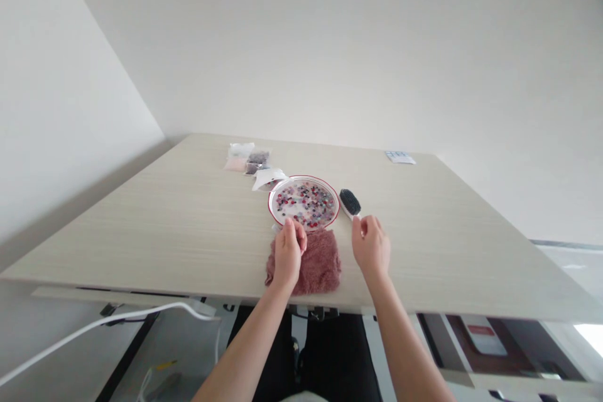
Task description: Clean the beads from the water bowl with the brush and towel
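Note:
My left hand (288, 250) is closed, fingers curled to the thumb, over the left part of a folded dusty-pink fuzzy cloth (323, 264). Whatever it pinches is too small to see. To the right, my right hand (372, 246) is also closed in a pinch, and its contents cannot be made out. Just beyond its fingertips lies a hairbrush (350, 201) with a dark bristle head; the hand hides the end of its pale handle. Past the cloth sits a white round plate with a red rim (270, 206), holding many small coloured beads (308, 198).
An open white packet (269, 178) lies against the plate's far left edge. Clear bags (240, 154) with pale and dark contents rest behind it. A blue-and-white card (400, 157) lies at the table's back right. A white cable (117, 317) runs below the front edge.

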The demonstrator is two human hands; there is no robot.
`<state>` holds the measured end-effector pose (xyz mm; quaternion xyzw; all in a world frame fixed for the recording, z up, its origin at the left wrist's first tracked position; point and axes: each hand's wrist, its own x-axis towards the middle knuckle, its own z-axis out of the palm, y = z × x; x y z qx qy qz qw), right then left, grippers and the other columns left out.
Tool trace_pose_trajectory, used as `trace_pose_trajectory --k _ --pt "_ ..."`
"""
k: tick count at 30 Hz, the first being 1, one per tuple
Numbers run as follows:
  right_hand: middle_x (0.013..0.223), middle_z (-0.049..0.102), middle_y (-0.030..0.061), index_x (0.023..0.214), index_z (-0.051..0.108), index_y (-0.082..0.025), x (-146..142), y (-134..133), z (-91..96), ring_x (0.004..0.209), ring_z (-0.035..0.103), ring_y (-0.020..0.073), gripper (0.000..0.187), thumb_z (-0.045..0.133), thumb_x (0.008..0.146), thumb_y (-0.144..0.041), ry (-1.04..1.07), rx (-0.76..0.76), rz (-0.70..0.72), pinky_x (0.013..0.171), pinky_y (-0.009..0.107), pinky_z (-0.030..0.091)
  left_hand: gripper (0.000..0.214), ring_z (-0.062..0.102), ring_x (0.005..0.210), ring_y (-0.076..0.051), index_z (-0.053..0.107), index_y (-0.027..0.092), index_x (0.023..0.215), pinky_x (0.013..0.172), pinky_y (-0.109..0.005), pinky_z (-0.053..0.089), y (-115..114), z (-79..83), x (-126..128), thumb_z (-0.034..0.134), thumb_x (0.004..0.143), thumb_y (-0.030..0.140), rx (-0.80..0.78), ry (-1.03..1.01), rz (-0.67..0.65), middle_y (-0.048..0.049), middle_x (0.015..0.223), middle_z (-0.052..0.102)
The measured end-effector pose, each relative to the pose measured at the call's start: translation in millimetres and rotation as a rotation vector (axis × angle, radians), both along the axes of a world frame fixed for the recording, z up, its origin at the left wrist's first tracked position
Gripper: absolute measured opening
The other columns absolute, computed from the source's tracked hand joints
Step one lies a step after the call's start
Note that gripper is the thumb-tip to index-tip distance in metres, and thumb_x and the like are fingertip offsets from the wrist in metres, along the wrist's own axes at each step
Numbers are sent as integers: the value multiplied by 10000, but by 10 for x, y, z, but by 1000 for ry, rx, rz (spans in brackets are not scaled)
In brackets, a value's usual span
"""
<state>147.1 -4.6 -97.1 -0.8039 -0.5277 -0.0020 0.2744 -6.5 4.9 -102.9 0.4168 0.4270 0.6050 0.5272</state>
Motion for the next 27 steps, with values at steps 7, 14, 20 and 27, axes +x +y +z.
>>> trace_pose_trajectory --k 7,14,20,27 --pt "529 450 -23 490 461 -209 -199 -314 -69 552 423 137 327 619 643 -451 567 -97 333 524 239 273 481 372 433 -106 380 201 464 496 -246 284 -5 -87 20 289 861 455 110 402 -35 22 418 377" --pt "648 606 -9 717 584 -188 -563 -314 -148 614 566 148 244 537 681 -424 1536 -49 424 605 257 446 333 450 602 -139 465 194 581 583 -246 328 4 -64 -12 395 828 406 78 449 76 1 589 506" --pt "874 640 -18 881 554 -247 -875 -282 -165 817 591 143 266 628 634 -309 1552 173 415 768 244 456 348 432 571 -131 455 191 585 570 -244 351 -20 9 -17 383 830 427 -102 256 126 11 576 468" --pt "1146 558 7 1172 423 -292 -1034 -280 -149 993 561 151 382 386 813 -418 1493 282 372 824 304 469 212 522 671 -168 602 201 656 627 -253 388 -154 89 116 500 796 324 -70 0 17 -41 659 568"
